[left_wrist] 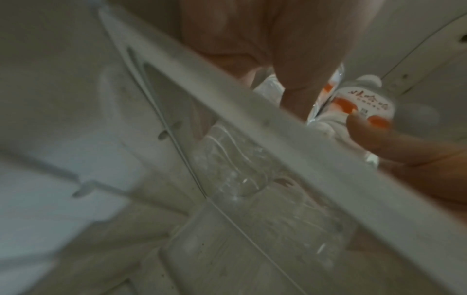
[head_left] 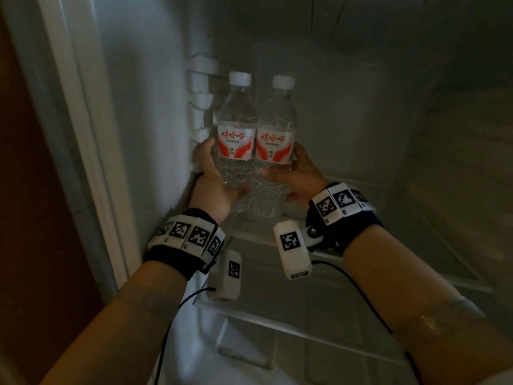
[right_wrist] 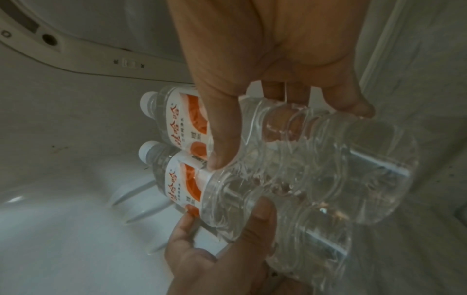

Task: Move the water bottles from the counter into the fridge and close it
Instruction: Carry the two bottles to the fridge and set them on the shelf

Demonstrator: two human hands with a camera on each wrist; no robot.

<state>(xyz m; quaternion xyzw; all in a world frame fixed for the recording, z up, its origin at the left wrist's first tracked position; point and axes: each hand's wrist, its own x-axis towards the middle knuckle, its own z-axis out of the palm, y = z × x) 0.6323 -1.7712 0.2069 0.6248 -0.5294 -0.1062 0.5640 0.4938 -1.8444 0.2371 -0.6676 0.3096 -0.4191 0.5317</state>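
Head cam gives us a top-down fwd look into the fridge interior (head_left: 361,120) from arm's reach, L wrist cam peers up past the shelf edge (left_wrist: 278,143) v. close, R wrist cam looks along the palm, and all 3 share the two bottles (head_left: 254,140).

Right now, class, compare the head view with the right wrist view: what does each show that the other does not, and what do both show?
Only the head view shows both wrist bands and the glass shelf below the hands. Only the right wrist view shows the bottles' ribbed lower halves up close and a control strip on the fridge wall. Both show the left bottle and right bottle side by side, gripped by the left hand and right hand.
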